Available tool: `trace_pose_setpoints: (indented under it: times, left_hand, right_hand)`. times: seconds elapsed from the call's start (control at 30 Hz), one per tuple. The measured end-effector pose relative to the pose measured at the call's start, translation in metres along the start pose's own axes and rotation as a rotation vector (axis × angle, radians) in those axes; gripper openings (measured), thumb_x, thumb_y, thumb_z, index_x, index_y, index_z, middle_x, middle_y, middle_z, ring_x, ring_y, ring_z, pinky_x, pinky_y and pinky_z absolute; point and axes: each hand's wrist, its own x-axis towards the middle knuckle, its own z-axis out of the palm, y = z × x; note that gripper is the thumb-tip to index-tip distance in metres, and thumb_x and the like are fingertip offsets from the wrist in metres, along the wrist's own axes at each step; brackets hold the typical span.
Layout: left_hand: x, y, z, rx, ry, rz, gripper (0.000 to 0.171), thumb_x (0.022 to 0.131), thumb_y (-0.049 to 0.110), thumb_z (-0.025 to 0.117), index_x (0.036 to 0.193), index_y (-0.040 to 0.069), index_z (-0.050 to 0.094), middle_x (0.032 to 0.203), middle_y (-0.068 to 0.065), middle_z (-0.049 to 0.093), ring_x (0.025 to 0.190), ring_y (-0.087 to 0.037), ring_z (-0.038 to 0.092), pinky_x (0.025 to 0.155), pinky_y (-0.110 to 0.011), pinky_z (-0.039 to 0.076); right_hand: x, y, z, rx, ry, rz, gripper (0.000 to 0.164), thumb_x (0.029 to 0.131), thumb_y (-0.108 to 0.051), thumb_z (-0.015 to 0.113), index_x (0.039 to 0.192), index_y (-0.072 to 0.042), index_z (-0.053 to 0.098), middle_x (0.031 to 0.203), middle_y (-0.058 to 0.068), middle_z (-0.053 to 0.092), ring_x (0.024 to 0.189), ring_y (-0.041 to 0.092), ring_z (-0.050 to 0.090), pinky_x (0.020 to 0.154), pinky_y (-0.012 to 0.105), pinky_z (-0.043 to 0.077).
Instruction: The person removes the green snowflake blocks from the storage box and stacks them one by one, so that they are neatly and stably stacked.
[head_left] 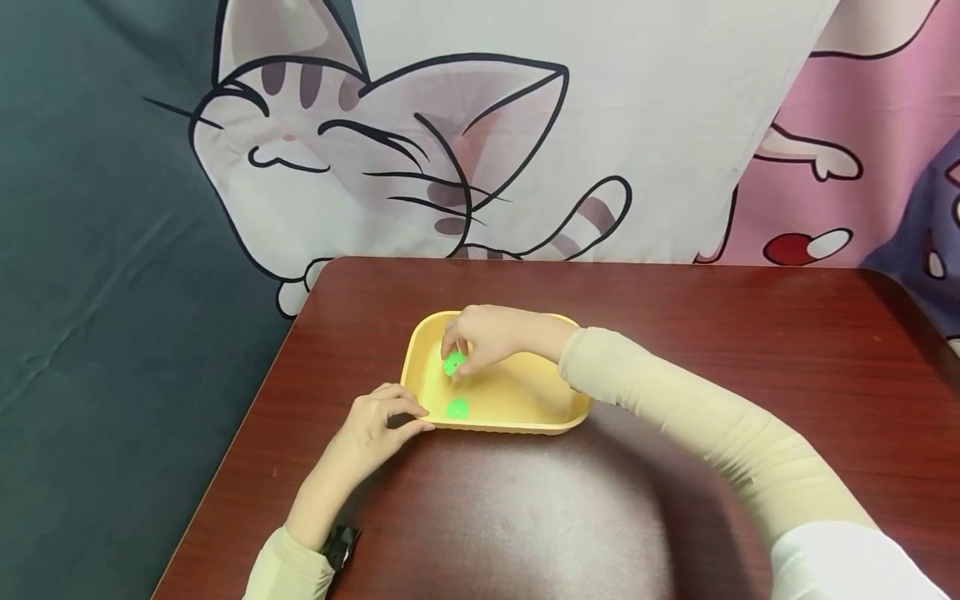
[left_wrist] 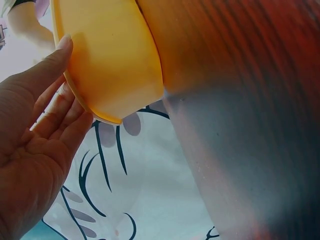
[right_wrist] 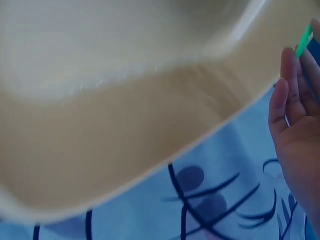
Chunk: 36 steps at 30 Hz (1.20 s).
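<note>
A yellow rectangular tray (head_left: 517, 417) with rounded corners sits on the table. My left hand (head_left: 378, 421) is at its near left corner, the thumb and fingers pinching the rim; in the left wrist view the thumb lies over the tray (left_wrist: 115, 55) edge with the fingers beneath. Over the tray's left part, my right hand (head_left: 487, 337) holds a thin green disc (head_left: 453, 363) with a notched edge between thumb and fingertips. Edge-on, this green disc (right_wrist: 304, 41) shows in the right wrist view. Another green disc (head_left: 457, 408) lies in the tray near the front wall.
The tray stands on a dark red-brown wooden table (head_left: 712, 333). Behind the table's far edge hangs a cloth (head_left: 660, 125) printed with a cartoon cat. A black band (head_left: 341, 546) is on the left wrist.
</note>
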Motion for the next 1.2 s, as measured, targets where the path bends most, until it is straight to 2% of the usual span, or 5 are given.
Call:
trace_pose_setpoints:
  times: [0.27, 0.43, 0.63, 0.83, 1.2]
  left_hand:
    - [-0.007, 0.002, 0.001, -0.004, 0.003, -0.071, 0.017, 0.063, 0.012, 0.085, 0.075, 0.010, 0.073, 0.078, 0.004, 0.064, 0.078, -0.010, 0.059, 0.070, -0.014, 0.048]
    - [-0.009, 0.003, 0.001, -0.010, -0.009, -0.096, 0.017, 0.064, 0.012, 0.085, 0.076, 0.011, 0.073, 0.080, 0.005, 0.064, 0.080, -0.009, 0.059, 0.072, -0.015, 0.048]
    - [-0.008, 0.001, 0.000, 0.008, -0.005, -0.083, 0.017, 0.064, 0.011, 0.085, 0.075, 0.010, 0.073, 0.080, 0.005, 0.064, 0.080, -0.010, 0.059, 0.071, -0.013, 0.047]
    - [-0.005, 0.001, 0.002, 0.006, -0.001, -0.060, 0.016, 0.063, 0.011, 0.085, 0.075, 0.010, 0.073, 0.078, 0.005, 0.063, 0.078, -0.010, 0.059, 0.071, -0.009, 0.045]
    - [-0.001, 0.003, 0.002, 0.001, -0.019, -0.077, 0.017, 0.064, 0.010, 0.085, 0.076, 0.012, 0.073, 0.079, 0.006, 0.063, 0.078, -0.008, 0.058, 0.072, -0.007, 0.042]
  right_hand:
    - [-0.043, 0.006, -0.011, -0.011, 0.071, -0.019, 0.027, 0.078, -0.030, 0.072, 0.099, -0.012, 0.071, 0.089, -0.004, 0.065, 0.077, 0.008, 0.060, 0.070, 0.019, 0.047]
    - [-0.073, 0.009, -0.012, 0.038, 0.127, 0.006, 0.027, 0.077, -0.027, 0.073, 0.100, -0.013, 0.071, 0.086, -0.007, 0.063, 0.077, 0.008, 0.059, 0.070, 0.023, 0.048]
    - [-0.112, 0.014, -0.009, 0.132, 0.209, 0.059, 0.026, 0.077, -0.025, 0.074, 0.101, -0.015, 0.071, 0.086, -0.010, 0.061, 0.078, 0.009, 0.057, 0.068, 0.030, 0.050]
    - [-0.152, 0.025, -0.002, 0.129, 0.322, 0.085, 0.023, 0.075, -0.024, 0.075, 0.097, -0.017, 0.071, 0.087, -0.012, 0.061, 0.074, 0.007, 0.058, 0.063, 0.025, 0.049]
    - [-0.218, 0.041, 0.022, 0.035, 0.409, 0.299, 0.020, 0.074, -0.028, 0.077, 0.093, -0.023, 0.071, 0.086, -0.017, 0.060, 0.074, 0.000, 0.057, 0.067, 0.023, 0.050]
